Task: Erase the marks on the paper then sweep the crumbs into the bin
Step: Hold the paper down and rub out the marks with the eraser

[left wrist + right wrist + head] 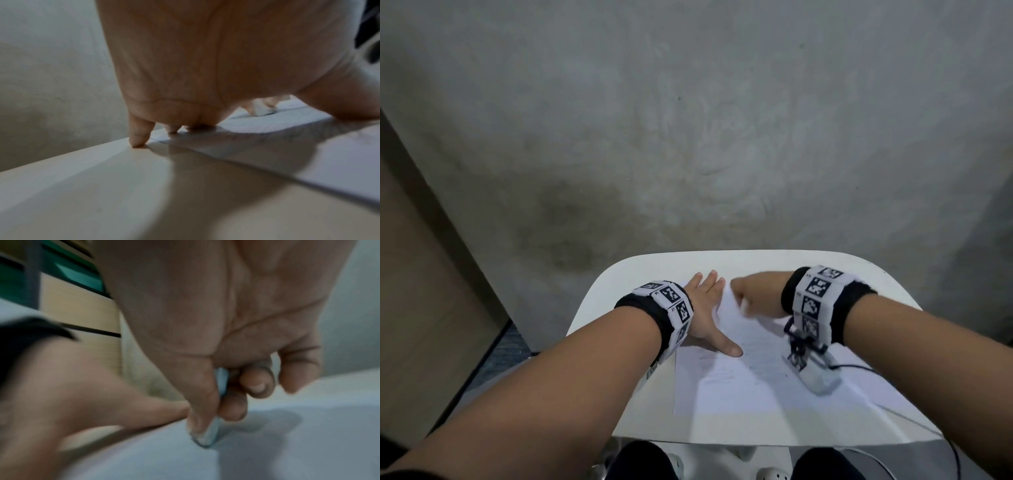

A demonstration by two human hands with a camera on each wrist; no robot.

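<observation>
Now, with left hand (703,308) pressed flat on the paper's (739,387) far-left part, rub short strokes with the eraser (209,434) pinched in right hand (755,294).

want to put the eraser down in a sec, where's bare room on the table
Bare tabletop shows left of the paper, behind the left hand, and along the far edge beyond both hands. The paper's near half is uncovered. It is crowded where the right hand rubs with the eraser.
</observation>
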